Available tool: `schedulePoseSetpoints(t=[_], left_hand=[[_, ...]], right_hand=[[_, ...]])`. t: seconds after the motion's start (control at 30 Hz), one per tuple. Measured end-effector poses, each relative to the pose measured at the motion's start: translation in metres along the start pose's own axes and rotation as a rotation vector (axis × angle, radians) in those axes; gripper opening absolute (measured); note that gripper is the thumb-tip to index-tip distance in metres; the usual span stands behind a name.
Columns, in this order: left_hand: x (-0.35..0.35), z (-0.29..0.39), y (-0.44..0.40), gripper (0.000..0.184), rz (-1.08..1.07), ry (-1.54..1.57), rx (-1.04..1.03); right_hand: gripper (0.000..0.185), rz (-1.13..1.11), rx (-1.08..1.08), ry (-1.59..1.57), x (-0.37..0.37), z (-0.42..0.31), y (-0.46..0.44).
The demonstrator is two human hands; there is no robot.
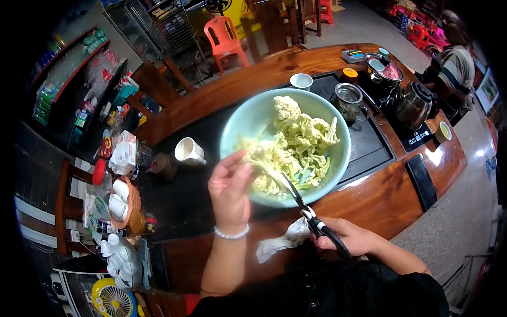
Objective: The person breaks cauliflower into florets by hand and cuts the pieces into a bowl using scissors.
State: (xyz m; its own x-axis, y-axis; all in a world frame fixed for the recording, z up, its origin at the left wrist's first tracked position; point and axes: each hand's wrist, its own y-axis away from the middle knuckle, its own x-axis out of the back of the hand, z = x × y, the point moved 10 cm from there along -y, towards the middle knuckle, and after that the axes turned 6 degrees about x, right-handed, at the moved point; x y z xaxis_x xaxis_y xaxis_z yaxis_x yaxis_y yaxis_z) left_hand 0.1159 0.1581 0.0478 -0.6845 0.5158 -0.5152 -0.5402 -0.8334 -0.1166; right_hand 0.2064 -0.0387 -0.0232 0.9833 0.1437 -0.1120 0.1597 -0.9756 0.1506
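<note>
A large pale green bowl (240, 124) on the table holds several cut cauliflower florets (303, 132). My left hand (232, 182), with a white bead bracelet on its wrist, pinches a cauliflower piece (261, 158) over the bowl's near left side; its outer end is blurred. My right hand (340, 238) grips the black handles of a pair of scissors (309, 211) in front of the bowl. The blades point up and left, reaching over the rim to the stem of the held piece. Whether they touch it I cannot tell. A crumpled white tissue (282, 243) lies beside the scissors.
A white mug (189, 151) stands left of the bowl, a small cup (301, 81) behind it. To the right are a glass jar (348, 98), a glass kettle (414, 105) and a phone (421, 182). Another person (451, 63) is at the far right.
</note>
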Motion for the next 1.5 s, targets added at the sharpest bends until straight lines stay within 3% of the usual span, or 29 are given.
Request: schedulePoseSetpoints(t=[0.17, 0.6, 1.5], left_hand=[[0.006, 0.008, 0.0, 0.019, 0.07, 0.05, -0.038], [0.0, 0.014, 0.003, 0.02, 0.025, -0.04, -0.108], [-0.006, 0.019, 0.006, 0.022, 0.007, -0.076, -0.129]], right_hand=[[0.056, -0.009, 0.012, 0.074, 0.0, -0.001, -0.003], [0.064, -0.04, 0.033, 0.071, -0.006, -0.019, -0.008], [0.062, -0.047, -0.005, 0.142, -0.004, -0.016, -0.011]])
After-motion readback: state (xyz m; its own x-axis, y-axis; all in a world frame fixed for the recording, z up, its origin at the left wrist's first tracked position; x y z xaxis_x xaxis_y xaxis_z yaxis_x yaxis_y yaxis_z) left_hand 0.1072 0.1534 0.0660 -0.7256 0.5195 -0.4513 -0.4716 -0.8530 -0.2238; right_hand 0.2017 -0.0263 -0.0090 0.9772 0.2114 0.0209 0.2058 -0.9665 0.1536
